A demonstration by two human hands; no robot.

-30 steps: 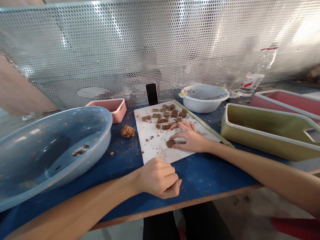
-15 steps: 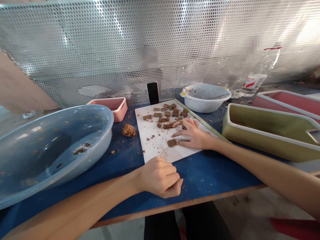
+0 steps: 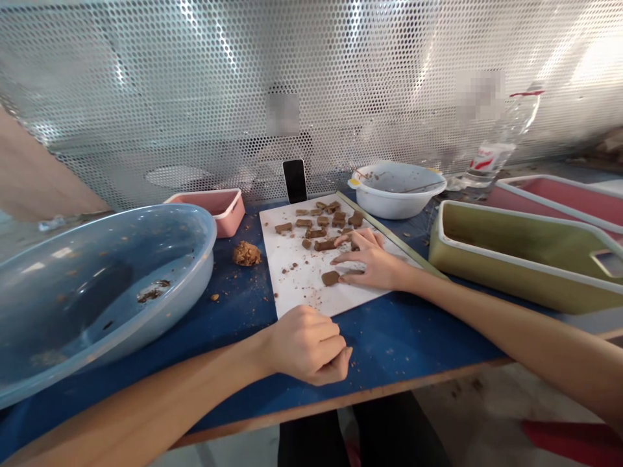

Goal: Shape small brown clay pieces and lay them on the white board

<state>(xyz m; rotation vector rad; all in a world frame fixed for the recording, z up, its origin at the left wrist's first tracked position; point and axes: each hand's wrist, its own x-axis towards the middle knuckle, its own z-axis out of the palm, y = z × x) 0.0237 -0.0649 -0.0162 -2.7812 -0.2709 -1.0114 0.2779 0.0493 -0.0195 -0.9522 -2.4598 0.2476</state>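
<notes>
My right hand point(image 3: 372, 263) lies on the white board point(image 3: 296, 292), its fingers spread. The thumb tip touches or nearly touches a flat brown lump point(image 3: 330, 278); the forefinger is by a longer brown piece point(image 3: 325, 244). Beneath the palm and fingers, part of another brown piece is hidden. Several more small brown blocks point(image 3: 339, 219) are scattered over the board's far half, with crumbs around them. My left hand point(image 3: 311, 347) rests as a fist on the blue table point(image 3: 389, 334), just in front of the board's near edge. What it holds, if anything, is hidden.
A big blue basin point(image 3: 202, 259) stands at left, with a pink box point(image 3: 228, 214) behind it. Near the board sits a crumbly brown clump point(image 3: 246, 253). A phone point(image 3: 294, 181), white bowl point(image 3: 399, 201), bottle point(image 3: 491, 159) and green box point(image 3: 511, 279) stand behind and right.
The whole view has shifted slightly, so things appear a little farther left. Both hands keep the same pose, and the brown pieces lie as before.
</notes>
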